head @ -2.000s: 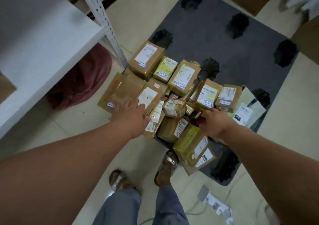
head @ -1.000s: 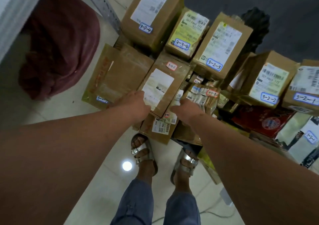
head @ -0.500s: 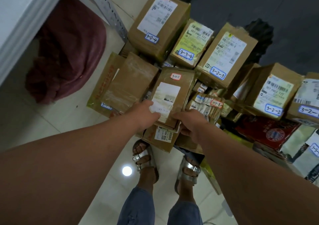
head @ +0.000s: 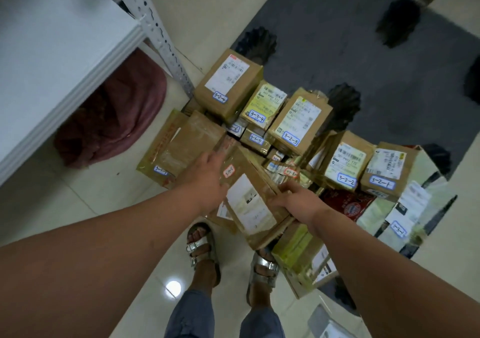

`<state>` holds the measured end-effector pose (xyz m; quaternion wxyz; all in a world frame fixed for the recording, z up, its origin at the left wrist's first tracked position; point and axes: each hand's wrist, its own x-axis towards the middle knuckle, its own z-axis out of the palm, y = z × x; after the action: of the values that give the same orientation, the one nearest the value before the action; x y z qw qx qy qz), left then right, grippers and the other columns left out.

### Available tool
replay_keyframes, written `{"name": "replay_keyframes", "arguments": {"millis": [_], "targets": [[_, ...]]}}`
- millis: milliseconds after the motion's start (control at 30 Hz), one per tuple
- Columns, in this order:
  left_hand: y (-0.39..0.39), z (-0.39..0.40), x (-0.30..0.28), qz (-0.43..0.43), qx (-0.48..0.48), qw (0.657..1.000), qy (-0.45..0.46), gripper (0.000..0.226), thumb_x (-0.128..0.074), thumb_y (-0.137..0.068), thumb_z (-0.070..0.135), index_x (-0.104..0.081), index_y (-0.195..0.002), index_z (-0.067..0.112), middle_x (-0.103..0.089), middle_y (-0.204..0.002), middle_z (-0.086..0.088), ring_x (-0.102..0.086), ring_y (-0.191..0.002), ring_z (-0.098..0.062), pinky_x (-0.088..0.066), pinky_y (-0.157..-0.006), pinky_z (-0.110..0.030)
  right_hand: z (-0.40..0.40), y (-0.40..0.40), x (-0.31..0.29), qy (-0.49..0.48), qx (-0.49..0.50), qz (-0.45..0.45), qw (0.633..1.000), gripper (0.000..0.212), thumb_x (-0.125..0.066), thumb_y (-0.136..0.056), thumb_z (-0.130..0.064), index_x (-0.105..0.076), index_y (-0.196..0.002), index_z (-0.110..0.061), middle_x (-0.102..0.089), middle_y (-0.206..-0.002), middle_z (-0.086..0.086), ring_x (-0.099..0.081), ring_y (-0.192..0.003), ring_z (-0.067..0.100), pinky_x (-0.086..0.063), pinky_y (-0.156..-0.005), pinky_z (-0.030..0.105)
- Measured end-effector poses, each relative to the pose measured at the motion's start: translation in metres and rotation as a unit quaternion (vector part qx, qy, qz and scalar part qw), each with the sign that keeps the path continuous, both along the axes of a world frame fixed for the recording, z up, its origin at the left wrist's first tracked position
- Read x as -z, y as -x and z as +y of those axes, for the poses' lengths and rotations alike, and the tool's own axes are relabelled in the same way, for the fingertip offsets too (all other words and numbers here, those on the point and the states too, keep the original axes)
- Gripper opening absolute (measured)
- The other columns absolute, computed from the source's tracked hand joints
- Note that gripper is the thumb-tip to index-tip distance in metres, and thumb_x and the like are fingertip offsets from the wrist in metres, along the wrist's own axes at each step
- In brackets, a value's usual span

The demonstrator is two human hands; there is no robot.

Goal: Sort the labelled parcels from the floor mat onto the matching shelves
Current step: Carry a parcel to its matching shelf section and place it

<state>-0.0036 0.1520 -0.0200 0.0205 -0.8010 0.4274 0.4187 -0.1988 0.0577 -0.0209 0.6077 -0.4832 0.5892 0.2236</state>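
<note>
Shelf [head: 52,60] stands far left of both hands. Left hand [head: 207,174], fingers straight, steadies the tilted parcel [head: 249,197] at its left edge; right hand [head: 293,200] grips its right edge, presumably to lift it over the pile and keep its label readable.

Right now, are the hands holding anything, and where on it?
Yes, a flat brown parcel: the right hand grips its right edge, and the left hand rests on its upper left side.
</note>
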Motion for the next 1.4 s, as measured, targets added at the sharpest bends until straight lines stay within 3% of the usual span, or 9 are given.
{"name": "replay_keyframes", "arguments": {"millis": [233, 367, 467, 600, 733, 833, 1033, 1167, 1400], "targets": [[0.005, -0.001, -0.095, -0.059, 0.152, 0.987, -0.001, 0.095, -0.068, -0.085, 0.046, -0.007, -0.156, 0.034, -0.002, -0.165, -0.002, -0.016, -0.148, -0.031, -0.023, -0.116, -0.045, -0.013, -0.011, -0.102, 0.06, -0.203, -0.06, 0.975, 0.048, -0.072, -0.087, -0.019, -0.057, -0.133, -0.024, -0.054, -0.119, -0.005, -0.054, -0.083, 0.002, -0.042, -0.067, 0.006], [0.008, 0.008, -0.139, -0.013, 0.176, 0.983, -0.058, 0.091, -0.079, -0.074, 0.045, -0.03, -0.15, 0.038, -0.036, -0.153, 0.004, -0.042, -0.134, -0.024, -0.039, -0.109, -0.042, -0.019, -0.028, -0.165, 0.075, -0.294, -0.08, 0.95, 0.051, -0.075, -0.081, -0.024, -0.06, -0.128, -0.035, -0.055, -0.126, -0.008, -0.051, -0.112, 0.013, -0.038, -0.093, 0.024], [0.005, 0.022, -0.175, 0.045, 0.116, 0.99, -0.07, 0.062, -0.081, -0.075, 0.035, -0.051, -0.129, 0.031, -0.059, -0.116, 0.008, -0.057, -0.102, -0.017, -0.046, -0.086, -0.032, -0.019, -0.036, -0.2, 0.102, -0.294, -0.111, 0.944, 0.047, -0.079, -0.077, -0.022, -0.062, -0.12, -0.033, -0.059, -0.118, -0.007, -0.055, -0.109, 0.015, -0.043, -0.094, 0.029], [-0.005, 0.049, -0.223, 0.118, -0.068, 0.991, 0.001, 0.043, -0.084, -0.076, 0.031, -0.06, -0.111, 0.027, -0.065, -0.103, 0.007, -0.063, -0.091, -0.011, -0.052, -0.072, -0.026, -0.017, -0.04, -0.235, 0.163, -0.136, -0.177, 0.961, 0.065, -0.08, -0.08, -0.024, -0.045, -0.134, -0.033, -0.058, -0.116, 0.0, -0.06, -0.092, 0.013, -0.05, -0.077, 0.027], [-0.015, 0.08, -0.263, 0.212, -0.34, 0.91, 0.109, 0.037, -0.083, -0.079, 0.027, -0.065, -0.111, 0.024, -0.073, -0.103, 0.001, -0.071, -0.093, -0.019, -0.056, -0.076, -0.032, -0.013, -0.038, -0.258, 0.185, -0.099, -0.17, 0.963, 0.088, -0.078, -0.08, -0.041, -0.027, -0.15, -0.029, -0.052, -0.131, 0.002, -0.056, -0.106, 0.021, -0.046, -0.097, 0.04], [-0.019, 0.095, -0.294, 0.238, -0.45, 0.843, 0.17, 0.034, -0.078, -0.083, 0.025, -0.064, -0.114, 0.023, -0.075, -0.097, 0.002, -0.07, -0.083, -0.017, -0.052, -0.072, -0.031, 0.001, -0.044, -0.278, 0.17, -0.134, -0.176, 0.96, 0.083, -0.075, -0.08, -0.048, -0.032, -0.148, -0.03, -0.059, -0.121, 0.0, -0.06, -0.108, 0.023, -0.05, -0.098, 0.044], [-0.025, 0.131, -0.347, 0.226, -0.503, 0.794, 0.256, 0.036, -0.078, -0.085, 0.026, -0.06, -0.115, 0.021, -0.074, -0.095, 0.0, -0.071, -0.072, -0.015, -0.053, -0.059, -0.027, 0.053, -0.081, -0.332, 0.151, -0.229, -0.264, 0.925, 0.097, -0.084, -0.058, -0.057, -0.042, -0.14, -0.03, -0.07, -0.111, -0.001, -0.07, -0.096, 0.02, -0.055, -0.091, 0.045], [-0.031, 0.158, -0.371, 0.217, -0.537, 0.762, 0.29, 0.049, -0.081, -0.081, 0.028, -0.049, -0.118, 0.027, -0.074, -0.095, -0.007, -0.073, -0.072, -0.024, -0.06, -0.062, -0.04, 0.083, -0.099, -0.369, 0.188, -0.278, -0.281, 0.899, 0.084, -0.086, -0.07, -0.041, -0.04, -0.139, -0.026, -0.065, -0.111, -0.004, -0.065, -0.096, 0.014, -0.048, -0.071, 0.024], [-0.052, 0.205, -0.397, 0.171, -0.527, 0.755, 0.351, 0.057, -0.083, -0.08, 0.028, -0.047, -0.124, 0.019, -0.072, -0.104, -0.009, -0.073, -0.088, -0.026, -0.059, -0.073, -0.038, 0.135, -0.132, -0.399, 0.293, -0.306, -0.298, 0.855, 0.076, -0.087, -0.071, -0.03, -0.04, -0.129, -0.02, -0.061, -0.117, -0.003, -0.059, -0.108, 0.018, -0.049, -0.093, 0.032]]}}
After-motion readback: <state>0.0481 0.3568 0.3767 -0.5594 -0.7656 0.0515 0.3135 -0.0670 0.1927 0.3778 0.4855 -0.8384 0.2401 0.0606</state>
